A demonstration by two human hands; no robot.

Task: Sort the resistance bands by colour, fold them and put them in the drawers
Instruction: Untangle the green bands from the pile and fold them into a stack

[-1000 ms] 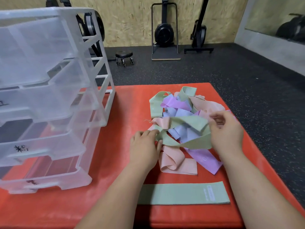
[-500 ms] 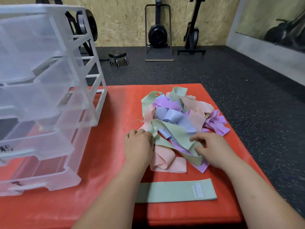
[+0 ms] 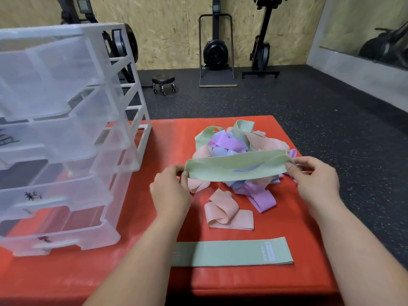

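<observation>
Holding green band (image 3: 234, 168) above pile (image 3: 227, 142) | left grip (image 3: 171, 191) pinching one end | right grip (image 3: 315, 182) pinching other end

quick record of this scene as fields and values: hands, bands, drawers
left hand: pinches left end of held green band
right hand: pinches its right end
held green band: lifted, spread wide over the pile
pile: tangled green, pink, purple, blue bands
flat green band: lies near the mat front edge
pink band: loose, between pile and flat green band
drawers: clear plastic, left on mat
</observation>
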